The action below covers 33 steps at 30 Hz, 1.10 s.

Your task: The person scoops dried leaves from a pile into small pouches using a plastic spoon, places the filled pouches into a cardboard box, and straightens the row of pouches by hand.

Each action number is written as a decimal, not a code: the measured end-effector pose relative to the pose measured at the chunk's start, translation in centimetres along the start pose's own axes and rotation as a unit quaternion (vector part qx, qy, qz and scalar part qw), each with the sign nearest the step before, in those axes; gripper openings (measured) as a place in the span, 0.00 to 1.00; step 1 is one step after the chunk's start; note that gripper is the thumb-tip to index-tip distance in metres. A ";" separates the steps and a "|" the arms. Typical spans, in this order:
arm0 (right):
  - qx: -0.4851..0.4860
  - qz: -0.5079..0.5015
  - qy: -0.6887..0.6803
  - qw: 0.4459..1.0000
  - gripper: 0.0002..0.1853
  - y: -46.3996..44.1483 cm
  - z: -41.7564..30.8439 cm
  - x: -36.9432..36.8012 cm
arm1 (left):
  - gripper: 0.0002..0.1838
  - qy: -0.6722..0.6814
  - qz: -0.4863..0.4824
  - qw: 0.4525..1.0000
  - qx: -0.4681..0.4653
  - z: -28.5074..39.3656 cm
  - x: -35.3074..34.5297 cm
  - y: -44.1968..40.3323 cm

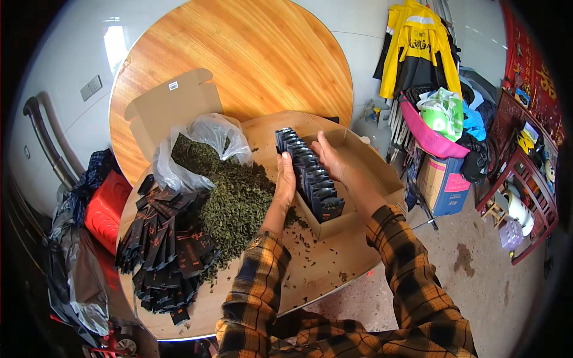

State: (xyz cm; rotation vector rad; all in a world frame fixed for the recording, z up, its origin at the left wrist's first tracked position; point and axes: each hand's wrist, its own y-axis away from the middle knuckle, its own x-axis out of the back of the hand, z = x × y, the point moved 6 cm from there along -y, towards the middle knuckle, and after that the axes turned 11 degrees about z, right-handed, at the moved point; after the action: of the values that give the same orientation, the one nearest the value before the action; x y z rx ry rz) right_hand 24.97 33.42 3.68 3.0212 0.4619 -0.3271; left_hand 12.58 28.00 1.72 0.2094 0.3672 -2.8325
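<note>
A long row of black packets (307,170) stands on edge along the left side of an open cardboard box (373,173). My left hand (286,176) presses against the row's left side, its thumb up and its other fingers mostly hidden. From the right, my right hand (331,158) lies along the row with its fingers stretched out, so the packets are held between both palms. Left of the box, a heap of dried green leaves (236,209) spills from a clear plastic bag (230,128). Many loose, flat black packets (170,244) are piled at the table's left.
Everything stands on a round wooden table (322,280), with scattered leaf bits near its front. Behind, another round wooden tabletop (280,53) leans upright, with a cardboard flap (173,107) before it. A red plastic item (107,209) sits left; a pink basin (427,128) is right.
</note>
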 end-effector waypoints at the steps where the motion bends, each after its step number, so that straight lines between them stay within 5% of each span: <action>1: 0.003 -0.001 0.008 1.000 0.59 -0.4 0.1 -0.1 | 0.50 0.001 0.000 1.000 -0.003 -0.1 0.1 -0.4; 11: 0.006 -0.063 0.035 0.997 0.60 -1.6 0.1 -1.1 | 0.49 -0.002 0.015 1.000 0.002 1.3 -0.1 0.0; 13: 0.005 -0.064 0.050 0.997 0.60 -0.7 -0.6 -1.5 | 0.49 0.082 -0.065 0.984 0.142 3.8 -0.5 1.8; 14: 0.004 -0.065 0.050 0.997 0.60 -0.6 -0.5 -1.6 | 0.49 0.082 -0.064 0.984 0.142 2.6 -0.5 1.2; 16: 0.006 -0.049 0.043 0.998 0.60 -0.6 -0.6 -1.5 | 0.48 -0.028 0.001 0.999 -0.020 0.3 0.0 -1.1; 27: -0.020 0.027 0.044 0.998 0.60 -1.9 0.7 0.2 | 0.43 0.060 -0.016 0.998 -0.007 -1.0 -0.1 -0.5; 29: -0.029 0.027 0.034 0.999 0.60 -2.3 1.0 0.8 | 0.45 0.135 -0.005 0.987 0.083 -0.3 -0.4 1.4; 33: -0.024 0.030 -0.001 0.999 0.61 1.2 0.0 -0.3 | 0.51 0.090 -0.027 0.994 0.060 0.9 -0.4 3.8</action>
State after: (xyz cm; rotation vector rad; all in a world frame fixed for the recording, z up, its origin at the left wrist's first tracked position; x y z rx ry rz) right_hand 25.11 32.17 3.82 2.9815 0.3723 -0.3108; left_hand 13.95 24.33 1.79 0.4882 0.2436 -2.8990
